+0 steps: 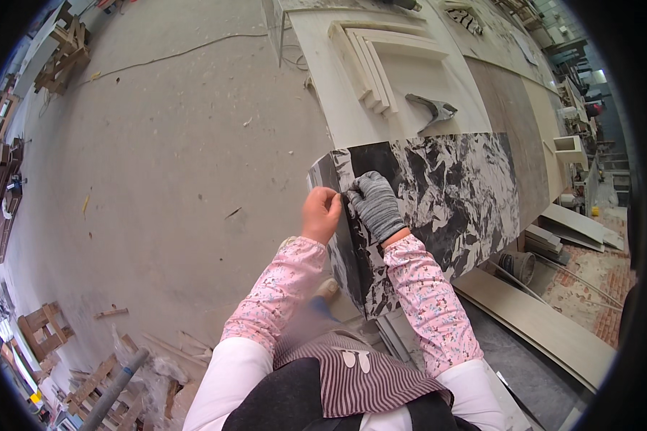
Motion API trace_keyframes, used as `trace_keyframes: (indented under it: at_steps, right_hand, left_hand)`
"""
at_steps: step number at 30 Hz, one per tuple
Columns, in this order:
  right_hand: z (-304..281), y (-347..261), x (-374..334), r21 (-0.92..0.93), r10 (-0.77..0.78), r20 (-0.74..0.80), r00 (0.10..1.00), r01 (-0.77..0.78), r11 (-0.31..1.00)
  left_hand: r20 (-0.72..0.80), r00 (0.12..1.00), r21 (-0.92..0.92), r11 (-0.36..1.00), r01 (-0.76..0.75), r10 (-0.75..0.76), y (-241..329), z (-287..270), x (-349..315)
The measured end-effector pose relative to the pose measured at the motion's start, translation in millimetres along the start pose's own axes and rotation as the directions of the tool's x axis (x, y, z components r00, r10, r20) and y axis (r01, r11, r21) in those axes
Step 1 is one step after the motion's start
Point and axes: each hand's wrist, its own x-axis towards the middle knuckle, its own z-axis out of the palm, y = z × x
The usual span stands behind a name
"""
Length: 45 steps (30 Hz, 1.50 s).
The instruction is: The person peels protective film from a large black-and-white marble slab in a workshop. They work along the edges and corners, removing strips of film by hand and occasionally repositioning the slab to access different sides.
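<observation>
My bare left hand (320,215) is closed in a pinch at the left edge of a black-and-white marbled slab (453,179). Close beside it, my right hand (376,205), in a grey knitted glove, has its fingers curled together over the same edge. Whatever is between the fingertips of either hand is too small or hidden to make out. A narrow strip with the same marbled pattern (346,248) runs down along that edge below my hands. Beyond the slab lies a black spring clamp (433,110) on a pale board (456,108).
White L-shaped pieces (381,68) lie nested on the far part of the worktable. A brown-grey board (514,122) borders the slab on the right. Long panels (539,327) lean low at the right. Wooden pallets (44,327) and a grey pipe (115,391) are at lower left.
</observation>
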Motion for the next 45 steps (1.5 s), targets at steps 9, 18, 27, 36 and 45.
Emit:
trace_keyframes:
  at_steps: [9, 18, 27, 36, 45]
  right_hand:
    - [-4, 5, -30, 0.005, -0.057, 0.046, 0.997, 0.057, 0.998]
    - [-10, -1, -59, 0.038, -0.069, 0.028, 0.997, 0.068, 0.997]
    - [-13, 2, -93, -0.013, -0.049, 0.092, 0.995, 0.051, 0.999]
    - [-19, 2, -131, 0.013, -0.100, 0.091, 0.991, 0.099, 0.995]
    - [-23, 1, -169, -0.004, -0.102, 0.115, 0.988, 0.103, 0.995]
  left_hand:
    - [-0.025, 1.000, 0.038, 0.999, -0.004, 0.005, 4, 4, -36]
    - [-0.036, 0.999, 0.046, 0.999, 0.008, -0.007, 6, 7, -67]
    - [-0.039, 0.999, 0.055, 0.998, 0.033, -0.031, 8, 10, -104]
    - [-0.010, 1.000, 0.064, 0.998, 0.028, -0.027, 11, 11, -145]
    - [-0.021, 1.000, 0.084, 0.996, -0.006, 0.008, 14, 13, -183]
